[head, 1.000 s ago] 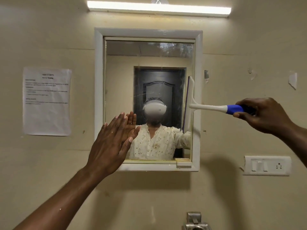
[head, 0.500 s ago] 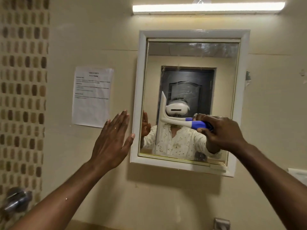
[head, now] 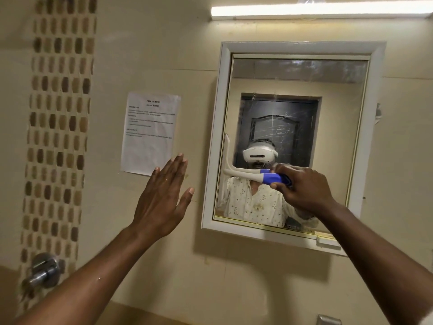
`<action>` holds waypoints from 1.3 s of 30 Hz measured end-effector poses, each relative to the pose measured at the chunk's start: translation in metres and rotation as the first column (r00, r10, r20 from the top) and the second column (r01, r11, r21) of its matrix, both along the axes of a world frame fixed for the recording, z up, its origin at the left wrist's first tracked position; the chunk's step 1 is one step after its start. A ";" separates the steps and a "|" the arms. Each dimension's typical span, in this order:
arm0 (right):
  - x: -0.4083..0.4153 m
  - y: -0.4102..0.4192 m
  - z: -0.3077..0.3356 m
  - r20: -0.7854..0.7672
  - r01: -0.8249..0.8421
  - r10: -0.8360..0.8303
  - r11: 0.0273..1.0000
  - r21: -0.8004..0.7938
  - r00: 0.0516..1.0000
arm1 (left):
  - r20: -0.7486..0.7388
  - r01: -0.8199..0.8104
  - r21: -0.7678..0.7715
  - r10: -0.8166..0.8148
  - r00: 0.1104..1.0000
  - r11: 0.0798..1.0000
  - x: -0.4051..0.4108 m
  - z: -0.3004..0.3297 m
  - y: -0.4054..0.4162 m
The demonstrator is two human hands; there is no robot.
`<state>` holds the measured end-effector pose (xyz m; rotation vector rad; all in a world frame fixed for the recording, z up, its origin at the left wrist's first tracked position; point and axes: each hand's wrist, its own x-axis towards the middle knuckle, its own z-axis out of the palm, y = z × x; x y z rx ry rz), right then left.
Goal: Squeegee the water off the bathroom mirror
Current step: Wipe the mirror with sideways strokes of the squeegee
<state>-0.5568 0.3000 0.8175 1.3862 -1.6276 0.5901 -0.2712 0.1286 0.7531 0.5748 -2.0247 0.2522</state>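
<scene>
A white-framed mirror (head: 332, 95) hangs on the beige wall at centre right, with streaks and smears on its upper glass. My right hand (head: 302, 188) grips the blue end of a white squeegee (head: 241, 173). Its upright blade rests against the glass at the mirror's left edge. My left hand (head: 164, 195) is raised flat with fingers together, left of the mirror frame, holding nothing and apart from the glass. A person in a white top shows in the reflection.
A printed paper notice (head: 150, 127) is stuck to the wall left of the mirror. A mosaic tile strip (head: 56, 118) runs down the far left above a chrome tap (head: 44, 270). A tube light (head: 316, 11) glows above the mirror.
The squeegee has swept leftward across the glass from the right edge to the left edge. My left hand came off the mirror and now hovers left of the frame. The view shifted left.
</scene>
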 end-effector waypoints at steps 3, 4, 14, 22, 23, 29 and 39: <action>-0.001 -0.001 -0.003 0.020 0.001 -0.001 1.000 0.002 1.000 | -0.001 0.009 0.002 -0.009 1.000 1.000 -0.002 0.000 -0.001; -0.001 -0.001 -0.004 0.024 -0.002 0.002 1.000 0.002 1.000 | -0.002 0.011 0.002 -0.011 1.000 1.000 -0.003 -0.001 -0.001; -0.006 0.005 -0.001 0.063 -0.054 0.051 0.998 0.035 0.997 | 0.010 0.029 0.012 -0.029 1.000 1.000 -0.015 -0.009 -0.001; -0.018 0.020 -0.002 0.069 -0.066 0.065 0.998 0.018 0.995 | 0.019 0.038 0.025 -0.039 0.999 0.999 -0.023 -0.013 0.001; -0.019 0.022 -0.002 0.069 -0.068 0.067 0.998 0.013 0.995 | 0.020 0.040 0.024 -0.041 0.999 0.999 -0.024 -0.013 0.002; -0.028 0.034 -0.005 0.091 -0.068 0.067 0.998 0.011 0.994 | 0.030 0.055 0.025 -0.056 0.998 0.998 -0.036 -0.013 0.010; -0.045 0.069 -0.011 0.131 -0.035 0.033 0.999 0.009 0.991 | -0.010 0.118 0.015 -0.118 0.993 0.993 -0.064 -0.014 0.030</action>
